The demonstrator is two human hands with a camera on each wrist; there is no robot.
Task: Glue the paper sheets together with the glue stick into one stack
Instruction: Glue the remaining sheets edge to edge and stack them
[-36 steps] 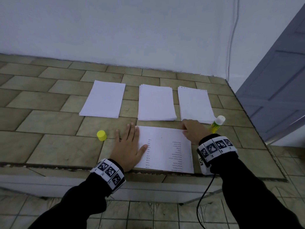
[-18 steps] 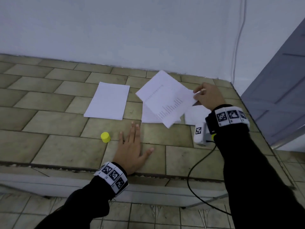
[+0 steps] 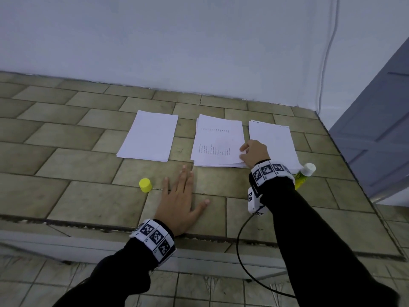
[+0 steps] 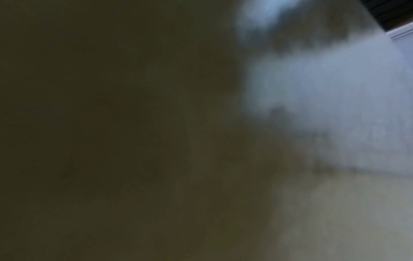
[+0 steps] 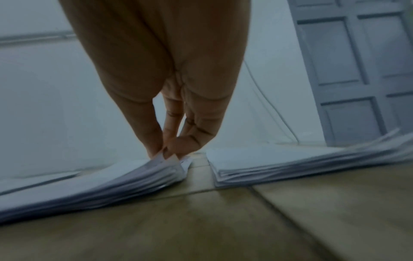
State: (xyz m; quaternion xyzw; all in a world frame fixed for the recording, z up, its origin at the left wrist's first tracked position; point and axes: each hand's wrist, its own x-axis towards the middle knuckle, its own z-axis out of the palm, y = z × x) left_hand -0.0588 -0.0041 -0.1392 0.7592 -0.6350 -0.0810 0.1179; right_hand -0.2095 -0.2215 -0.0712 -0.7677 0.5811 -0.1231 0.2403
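Three white paper stacks lie in a row on the tiled counter: a left stack [image 3: 148, 136], a middle stack [image 3: 218, 144] with a printed sheet on top, and a right stack [image 3: 274, 142]. My right hand [image 3: 243, 151] pinches the near right corner of that printed sheet; in the right wrist view its fingertips [image 5: 167, 151] hold the lifted paper edge of the middle stack [image 5: 89, 185]. My left hand [image 3: 181, 196] lies flat with straight fingers on bare counter in front of the stacks. The uncapped glue stick [image 3: 304, 173] lies behind my right wrist. The left wrist view is dark and blurred.
A yellow cap [image 3: 145, 185] stands on the counter just left of my left hand. The counter's front edge [image 3: 88, 224] runs under my wrists. A grey door [image 3: 376, 129] is at the right, a white wall behind. A black cable [image 3: 240, 251] hangs from my right wrist.
The printed sheet lay in front of me under both hands. My right hand lifted it and laid it on the middle stack. My left hand stayed flat on the counter.
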